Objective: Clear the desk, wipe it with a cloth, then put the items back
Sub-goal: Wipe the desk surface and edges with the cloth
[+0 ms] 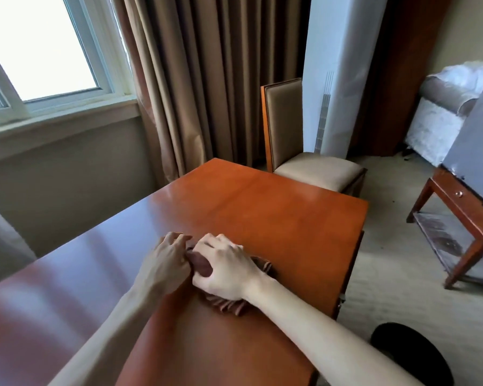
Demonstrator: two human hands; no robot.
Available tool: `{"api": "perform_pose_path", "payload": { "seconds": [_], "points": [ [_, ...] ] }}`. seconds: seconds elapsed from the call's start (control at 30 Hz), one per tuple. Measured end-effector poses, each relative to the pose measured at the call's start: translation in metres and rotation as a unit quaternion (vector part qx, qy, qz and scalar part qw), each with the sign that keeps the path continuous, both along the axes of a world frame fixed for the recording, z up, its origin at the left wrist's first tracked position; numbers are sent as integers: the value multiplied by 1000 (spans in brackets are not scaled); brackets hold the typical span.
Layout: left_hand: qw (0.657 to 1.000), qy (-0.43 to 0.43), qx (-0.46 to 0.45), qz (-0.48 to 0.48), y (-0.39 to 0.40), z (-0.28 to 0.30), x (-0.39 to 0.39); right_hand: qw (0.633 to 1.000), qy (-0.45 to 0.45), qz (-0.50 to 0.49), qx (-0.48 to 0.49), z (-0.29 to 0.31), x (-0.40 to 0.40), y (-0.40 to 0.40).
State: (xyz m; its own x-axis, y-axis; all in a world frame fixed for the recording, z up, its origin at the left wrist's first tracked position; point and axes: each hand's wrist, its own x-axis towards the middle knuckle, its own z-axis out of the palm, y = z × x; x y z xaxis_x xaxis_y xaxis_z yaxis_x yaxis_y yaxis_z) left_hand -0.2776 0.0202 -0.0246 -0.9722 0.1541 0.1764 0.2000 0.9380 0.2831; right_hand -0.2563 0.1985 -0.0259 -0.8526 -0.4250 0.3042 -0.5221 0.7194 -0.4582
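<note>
Cloth, brown and striped, lies bunched on the orange-brown desk, near its middle and mostly hidden under both hands. The right hand lies on top of it, fingers curled and gripping a fold of the fabric (a rolled edge shows at the thumb). The left hand sits just beside, touching the right, its fingers bent with the tips on the cloth's far edge; whether they pinch it cannot be told. A padded chair stands beyond the desk's far corner.
</note>
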Motion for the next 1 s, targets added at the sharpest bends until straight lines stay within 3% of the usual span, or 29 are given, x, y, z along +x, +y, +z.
{"api": "perform_pose_path", "payload": {
  "seconds": [0.03,0.1,0.17,0.23,0.27,0.33,0.43,0.5,0.53,0.6,0.67,0.8,0.9,1.0],
  "points": [
    [999,10,-10,28,-6,0,1,998,-24,64,-12,6,-6,9],
    [997,24,-25,74,-20,-1,5,998,-49,37,-21,11,-43,38],
    [995,16,-11,99,-37,-3,4,990,-35,-135,-36,13,-86,65],
    [994,10,10,113,-52,-5,0,944,-18,-327,-37,6,-110,68],
    [993,11,16,117,-56,-6,-3,930,-16,-368,-26,4,-113,56],
    [992,8,24,123,-60,-8,-11,950,4,-311,-1,2,-104,23],
    [991,-6,4,136,-59,-9,-27,997,47,-59,10,0,-67,-2],
    [989,4,-31,143,-64,-13,-34,997,21,77,-2,5,-61,5],
    [988,7,-43,146,-66,-15,-35,995,3,95,-1,8,-73,14],
    [989,11,-39,144,-71,-22,-33,999,-4,35,-3,7,-111,30],
    [988,12,-10,154,-72,-26,-34,996,15,-92,3,2,-159,38],
    [987,27,0,159,-68,-29,-36,957,-4,-287,45,4,-224,-2],
    [987,26,10,159,-69,-29,-36,966,-9,-258,21,2,-236,-64],
    [988,24,6,154,-74,-32,-38,998,47,-28,14,-4,-214,-108]
  ]
}}
